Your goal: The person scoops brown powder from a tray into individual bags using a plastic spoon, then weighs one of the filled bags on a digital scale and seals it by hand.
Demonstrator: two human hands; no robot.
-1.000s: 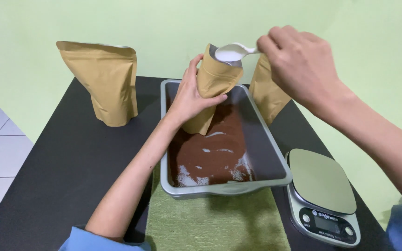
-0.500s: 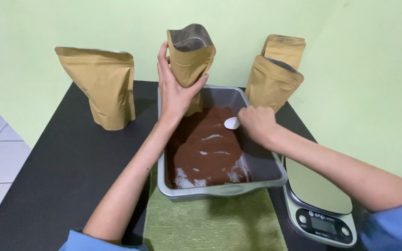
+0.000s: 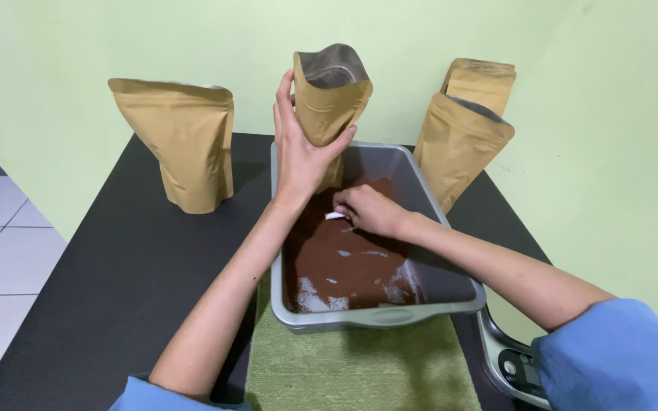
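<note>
My left hand (image 3: pixel 298 148) grips an open tan paper pouch (image 3: pixel 330 99) and holds it upright over the far end of a grey rectangular tray (image 3: pixel 382 316). The tray holds brown powder (image 3: pixel 344 262) with pale patches near the front. My right hand (image 3: pixel 367 209) is down inside the tray, closed on a small white scoop (image 3: pixel 335 216) whose tip touches the powder. The scoop is mostly hidden by my fingers.
A large tan pouch (image 3: pixel 184 144) stands at the back left of the black table (image 3: pixel 116 274). Two more tan pouches (image 3: pixel 462 137) stand at the back right. A green mat (image 3: pixel 359 369) lies under the tray. A kitchen scale (image 3: pixel 515 361) sits at the right edge.
My right hand came down from above the pouch with the scoop and went deeper into the tray's powder. My left hand lifted the pouch higher and more upright.
</note>
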